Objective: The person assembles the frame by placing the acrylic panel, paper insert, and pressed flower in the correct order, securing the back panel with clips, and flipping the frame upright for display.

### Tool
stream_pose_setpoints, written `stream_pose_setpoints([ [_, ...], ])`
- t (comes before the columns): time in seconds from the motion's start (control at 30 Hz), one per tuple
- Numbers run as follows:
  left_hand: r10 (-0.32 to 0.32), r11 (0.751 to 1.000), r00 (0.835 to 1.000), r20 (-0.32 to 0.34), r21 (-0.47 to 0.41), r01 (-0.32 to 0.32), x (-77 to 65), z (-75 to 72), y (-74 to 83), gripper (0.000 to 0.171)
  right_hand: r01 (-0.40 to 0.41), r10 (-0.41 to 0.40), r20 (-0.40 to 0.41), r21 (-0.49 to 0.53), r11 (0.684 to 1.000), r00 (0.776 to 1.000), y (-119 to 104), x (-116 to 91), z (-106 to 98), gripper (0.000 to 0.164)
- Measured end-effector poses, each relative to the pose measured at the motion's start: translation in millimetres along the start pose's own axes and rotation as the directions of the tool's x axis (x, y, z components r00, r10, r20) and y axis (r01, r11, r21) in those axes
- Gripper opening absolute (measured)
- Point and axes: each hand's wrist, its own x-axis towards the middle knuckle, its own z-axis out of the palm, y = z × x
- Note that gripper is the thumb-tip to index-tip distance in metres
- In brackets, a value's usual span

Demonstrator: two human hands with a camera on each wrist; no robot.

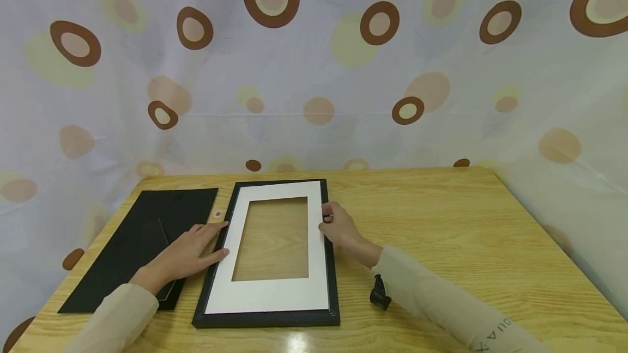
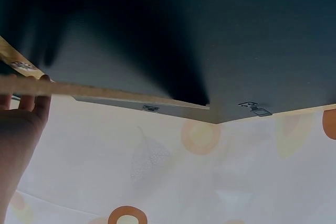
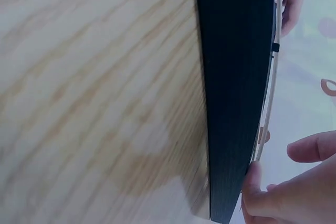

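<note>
A black picture frame (image 1: pixel 265 319) lies on the table with a white mat (image 1: pixel 279 296) inside its border. My left hand (image 1: pixel 188 252) spreads its fingers and thumb at the left edge of the mat, fingertips touching there. In the left wrist view, that hand (image 2: pixel 23 135) shows behind the thin brown edge (image 2: pixel 105 93) of a stand leg. At the opposite side, my right hand (image 1: pixel 343 233) has its fingertips at the mat's right edge. The right wrist view shows one fingertip touching a pale edge strip (image 3: pixel 272 93) above the frame's dark side, another digit held apart from it.
To the left lies a black backing board (image 1: pixel 118 244), partly under my left forearm, with a stand leg and metal hangers (image 2: pixel 255 109). A small round sticker (image 1: pixel 218 214) is between board and frame. A patterned curtain (image 1: pixel 319 70) encloses the wooden table (image 1: pixel 432 217).
</note>
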Motion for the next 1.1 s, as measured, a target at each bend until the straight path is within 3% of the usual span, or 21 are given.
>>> stream_pose_setpoints([
  [0.3,0.007,1.000,1.000,-0.007,0.006,-0.007,0.0,0.0,0.5,0.074,0.035,-0.035,-0.004,0.002,0.999,0.999,8.1,3.0,-6.3,0.043],
  [0.47,0.006,0.999,1.000,-0.020,0.037,-0.005,0.3,0.5,1.1,0.075,0.127,-0.128,0.000,-0.115,0.985,0.992,13.4,4.6,-9.1,0.041],
  [0.6,0.005,0.999,1.000,-0.025,0.054,-0.004,0.5,1.1,1.5,0.077,0.184,-0.175,0.057,-0.216,0.959,0.983,16.3,7.0,-11.2,0.048],
  [0.87,0.006,0.999,1.000,-0.018,0.040,-0.005,1.0,1.3,1.4,0.077,0.183,-0.118,0.224,-0.300,0.936,0.967,21.3,10.7,-13.7,0.065],
  [1.1,0.003,0.999,1.000,-0.016,0.048,-0.002,1.0,0.2,2.4,0.077,0.208,-0.120,0.255,-0.353,0.912,0.959,27.8,12.8,-13.3,0.064],
])
